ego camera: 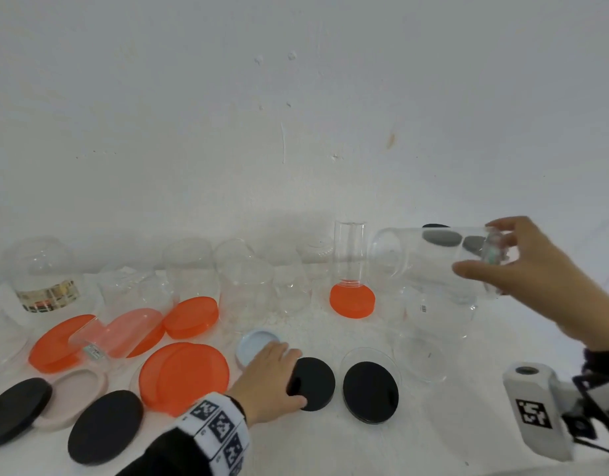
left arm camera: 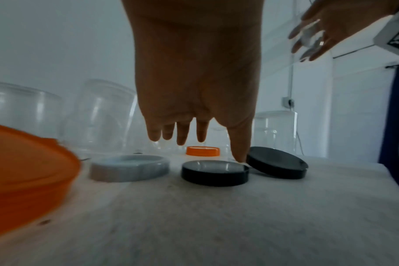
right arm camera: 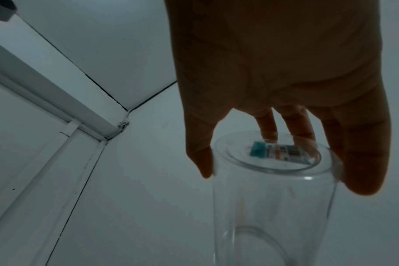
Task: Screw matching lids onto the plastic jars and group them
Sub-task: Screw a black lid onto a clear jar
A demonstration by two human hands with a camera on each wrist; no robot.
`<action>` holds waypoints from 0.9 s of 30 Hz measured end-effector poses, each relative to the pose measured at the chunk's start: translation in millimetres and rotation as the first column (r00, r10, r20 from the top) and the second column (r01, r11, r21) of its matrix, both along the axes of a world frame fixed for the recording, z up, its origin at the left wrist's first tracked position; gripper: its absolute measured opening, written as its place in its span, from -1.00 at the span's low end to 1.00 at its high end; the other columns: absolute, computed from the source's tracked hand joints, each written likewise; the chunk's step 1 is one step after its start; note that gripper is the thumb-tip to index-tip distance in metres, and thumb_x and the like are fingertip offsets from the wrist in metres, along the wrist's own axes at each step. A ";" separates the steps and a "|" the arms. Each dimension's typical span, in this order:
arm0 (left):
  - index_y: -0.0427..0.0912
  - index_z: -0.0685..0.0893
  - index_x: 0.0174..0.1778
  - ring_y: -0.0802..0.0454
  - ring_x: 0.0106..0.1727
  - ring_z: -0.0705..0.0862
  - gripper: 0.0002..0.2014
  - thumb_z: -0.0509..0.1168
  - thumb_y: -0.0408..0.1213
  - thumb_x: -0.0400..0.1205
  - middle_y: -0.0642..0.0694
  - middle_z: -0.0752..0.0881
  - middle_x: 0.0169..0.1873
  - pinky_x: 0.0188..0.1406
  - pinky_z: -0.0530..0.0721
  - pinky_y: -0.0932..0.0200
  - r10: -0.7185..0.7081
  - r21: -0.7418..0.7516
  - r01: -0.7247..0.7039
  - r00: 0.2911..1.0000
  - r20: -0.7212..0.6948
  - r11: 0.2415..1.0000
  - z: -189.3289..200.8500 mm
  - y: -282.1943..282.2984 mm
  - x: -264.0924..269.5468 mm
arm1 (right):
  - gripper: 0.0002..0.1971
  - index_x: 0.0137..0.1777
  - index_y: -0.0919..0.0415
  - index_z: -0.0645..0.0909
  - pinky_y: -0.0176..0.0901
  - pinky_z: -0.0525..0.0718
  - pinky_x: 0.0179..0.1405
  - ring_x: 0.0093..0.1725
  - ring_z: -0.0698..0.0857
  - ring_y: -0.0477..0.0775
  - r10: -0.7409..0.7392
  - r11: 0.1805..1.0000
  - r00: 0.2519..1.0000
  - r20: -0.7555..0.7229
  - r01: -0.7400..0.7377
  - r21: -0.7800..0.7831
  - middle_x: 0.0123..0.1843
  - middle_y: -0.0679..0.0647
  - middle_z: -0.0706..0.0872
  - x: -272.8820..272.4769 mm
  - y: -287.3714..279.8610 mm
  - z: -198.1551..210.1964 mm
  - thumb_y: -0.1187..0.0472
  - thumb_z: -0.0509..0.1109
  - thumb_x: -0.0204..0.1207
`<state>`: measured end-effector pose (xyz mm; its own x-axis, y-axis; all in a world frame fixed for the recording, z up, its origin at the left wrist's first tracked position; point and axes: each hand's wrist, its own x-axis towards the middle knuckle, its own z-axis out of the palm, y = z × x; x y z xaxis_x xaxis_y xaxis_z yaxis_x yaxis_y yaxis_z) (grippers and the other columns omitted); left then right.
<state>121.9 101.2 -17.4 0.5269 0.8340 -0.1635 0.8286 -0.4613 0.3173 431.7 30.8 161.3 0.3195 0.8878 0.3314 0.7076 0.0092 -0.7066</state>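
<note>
My right hand grips a clear plastic jar by its base and holds it on its side in the air above the right of the table. In the right wrist view the thumb and fingers of that hand wrap the labelled bottom of the jar. My left hand hovers over a black lid lying flat on the white table. Its fingers hang straight above the lid, and the thumb tip touches the lid's far edge. A second black lid lies just right of it.
A pale blue lid lies left of the hand. Several orange lids, more black lids and a pink lid cover the left front. Clear jars stand in a row at the wall. One narrow jar rests on an orange lid.
</note>
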 end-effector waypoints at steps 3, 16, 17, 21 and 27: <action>-0.11 0.24 0.58 -0.03 0.53 0.29 -0.30 0.32 0.02 0.57 -0.07 0.35 0.48 0.50 0.27 0.12 -0.138 0.012 0.137 0.990 0.039 0.990 2.0 -4.0 34.0 | -0.35 0.20 -0.02 0.45 0.15 0.67 0.04 0.03 0.65 0.08 -0.022 0.997 0.992 -0.126 0.013 -0.070 0.05 -0.17 0.61 -6.0 11.6 -22.3 -0.14 0.64 0.17; -0.18 -0.04 0.69 -0.18 0.69 -0.04 -0.09 0.30 0.16 0.59 -0.15 0.02 0.68 0.63 0.14 -0.16 -0.329 -0.039 0.327 0.927 -0.180 0.944 -5.0 -13.2 102.9 | -0.38 0.08 0.30 0.50 0.06 0.79 -0.14 -0.25 0.69 0.10 -0.026 0.960 0.857 -0.515 -0.122 -0.253 -0.13 0.18 0.68 -29.1 30.5 -83.6 -0.14 0.61 0.24; -0.22 0.00 0.68 -0.18 0.67 0.05 -0.08 0.33 0.15 0.57 -0.17 0.09 0.66 0.61 0.19 -0.15 -0.326 -0.020 0.327 0.929 -0.177 0.945 -6.0 -13.5 101.3 | -0.39 0.09 0.29 0.49 0.07 0.79 -0.13 -0.28 0.70 0.08 -0.033 0.956 0.838 -0.545 -0.133 -0.261 -0.18 0.16 0.70 -30.7 30.7 -86.2 -0.12 0.61 0.25; -0.17 0.09 0.64 -0.12 0.50 0.31 -0.08 0.39 0.16 0.51 -0.13 0.26 0.52 0.49 0.39 -0.07 -0.246 -0.023 0.245 0.968 -0.044 0.969 -7.2 -14.4 88.8 | -0.35 0.16 0.31 0.49 0.12 0.81 -0.09 -0.29 0.73 0.10 -0.009 0.918 0.738 -0.675 -0.261 -0.298 -0.20 0.19 0.71 -35.2 28.8 -94.4 -0.02 0.65 0.18; 0.07 0.35 0.44 0.10 0.25 0.47 -0.25 0.41 0.29 0.39 0.07 0.44 0.25 0.26 0.51 0.14 -0.007 -0.108 0.036 0.967 0.256 0.994 12.0 -5.2 44.9 | -0.52 -0.07 0.26 0.64 0.10 0.77 0.02 -0.18 0.69 0.16 0.056 0.841 0.571 -0.819 -0.470 -0.270 -0.23 0.18 0.68 -40.5 29.6 -102.5 0.11 0.75 0.09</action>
